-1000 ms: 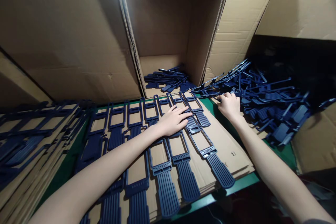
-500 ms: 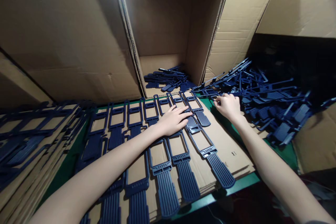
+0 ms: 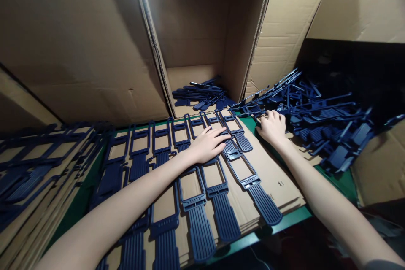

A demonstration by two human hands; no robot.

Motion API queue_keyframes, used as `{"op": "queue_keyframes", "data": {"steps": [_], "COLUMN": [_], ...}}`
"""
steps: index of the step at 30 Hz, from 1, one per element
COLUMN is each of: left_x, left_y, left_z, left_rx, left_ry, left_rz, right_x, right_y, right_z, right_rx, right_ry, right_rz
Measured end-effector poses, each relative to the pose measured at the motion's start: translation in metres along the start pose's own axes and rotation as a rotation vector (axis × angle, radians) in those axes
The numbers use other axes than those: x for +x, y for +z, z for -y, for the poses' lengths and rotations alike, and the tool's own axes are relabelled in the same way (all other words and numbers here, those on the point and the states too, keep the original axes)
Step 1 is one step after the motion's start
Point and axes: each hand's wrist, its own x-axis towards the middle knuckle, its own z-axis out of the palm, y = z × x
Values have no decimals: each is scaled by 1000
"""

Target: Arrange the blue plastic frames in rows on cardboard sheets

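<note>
My left hand (image 3: 210,143) lies flat with its fingers spread on the rows of dark blue plastic frames with ribbed paddle ends (image 3: 199,232), which rest on cardboard sheets (image 3: 268,177). Parts of the frames under the palm are hidden. To the right, my right hand (image 3: 272,127) is closed at the near left edge of a jumbled pile of similar dark blue parts (image 3: 319,114). Its curled fingers grip the end of a dark blue plastic part (image 3: 257,120), mostly hidden by the hand and the pile.
More frames lie on stacked cardboard sheets (image 3: 63,190) at the left. Behind the rows, a tall open cardboard box (image 3: 196,29) holds a small heap of dark blue parts (image 3: 202,94). Cardboard walls (image 3: 79,42) stand along the back. A green table surface (image 3: 284,225) shows along the front edge.
My right hand has shifted slightly left and up at the pile's edge, its fingers reaching further over the parts. The left hand stays in place on the frames.
</note>
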Motion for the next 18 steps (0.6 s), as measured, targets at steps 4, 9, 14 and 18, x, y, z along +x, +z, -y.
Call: {"op": "queue_keyframes", "data": {"steps": [4, 9, 14, 18], "left_x": [0, 0, 0, 0], "left_y": [1, 0, 0, -1], "left_z": [1, 0, 0, -1], "left_rx": [10, 14, 11, 4], "left_ry": [-2, 3, -1, -4], "left_rz": [2, 7, 4, 10], "right_x": [2, 5, 6, 5], "right_y": [5, 5, 2, -2], "right_z": [-3, -3, -1, -1], "right_rx": [-3, 60, 102, 103], "right_ry": [19, 16, -23, -9], "right_rz": [18, 51, 57, 68]}}
